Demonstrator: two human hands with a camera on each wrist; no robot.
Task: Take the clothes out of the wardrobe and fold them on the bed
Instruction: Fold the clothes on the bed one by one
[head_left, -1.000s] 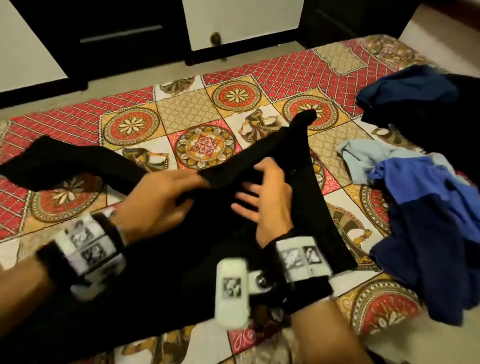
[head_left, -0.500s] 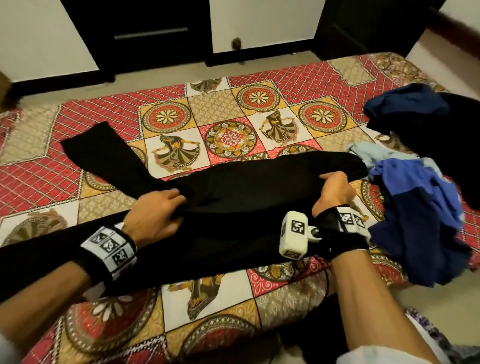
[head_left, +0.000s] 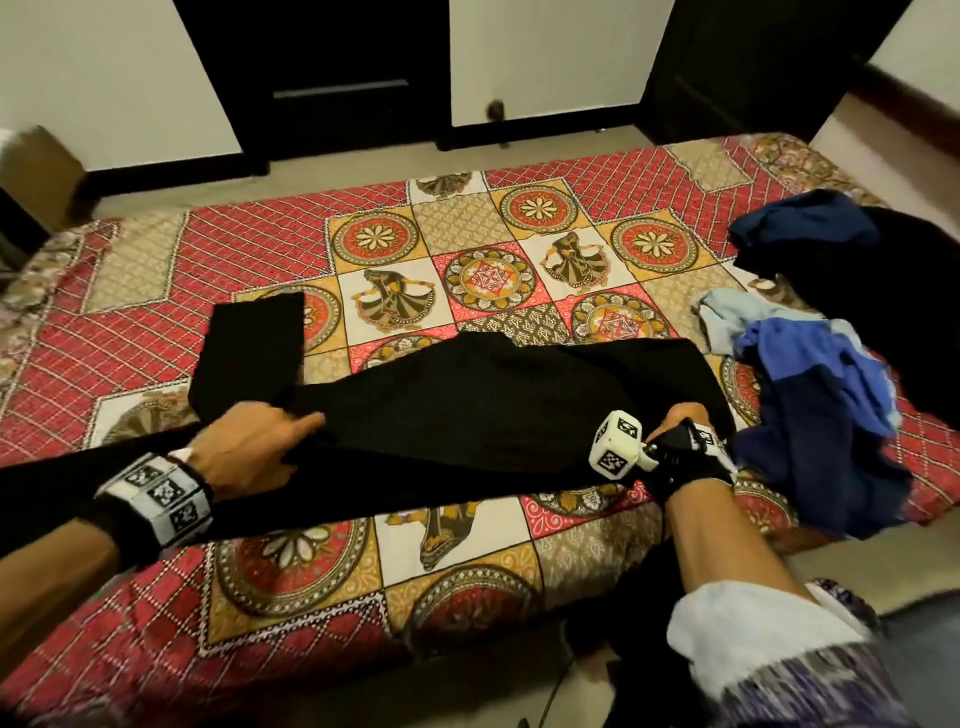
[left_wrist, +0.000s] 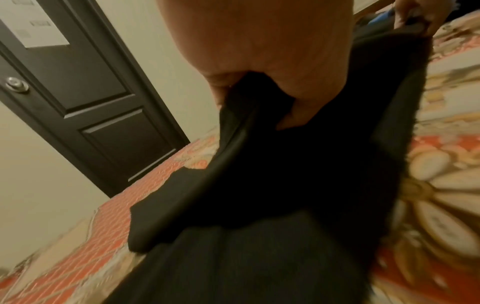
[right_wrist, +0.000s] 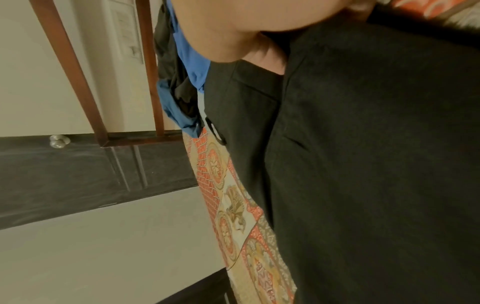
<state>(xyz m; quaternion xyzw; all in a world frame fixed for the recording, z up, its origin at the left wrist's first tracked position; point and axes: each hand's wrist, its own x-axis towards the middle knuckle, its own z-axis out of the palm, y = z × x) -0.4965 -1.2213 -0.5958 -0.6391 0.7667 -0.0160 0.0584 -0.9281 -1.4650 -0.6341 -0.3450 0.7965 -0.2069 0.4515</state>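
patterned bedspread (head_left: 249, 244) covers the bed by the dark doors, and the black garment (head_left: 467, 410) lies stretched across its near middle, seemingly only partly folded, one end angling up past the left hand. unfolded blue and dark clothes (head_left: 821, 410) heaped just right of the garment look still to do, so the task seems early to midway. left hand (head_left: 249, 452) pinches cloth at the garment's left part, right hand (head_left: 680, 421) grips its right edge, hands wide apart, both arms reaching forward low over the bed.
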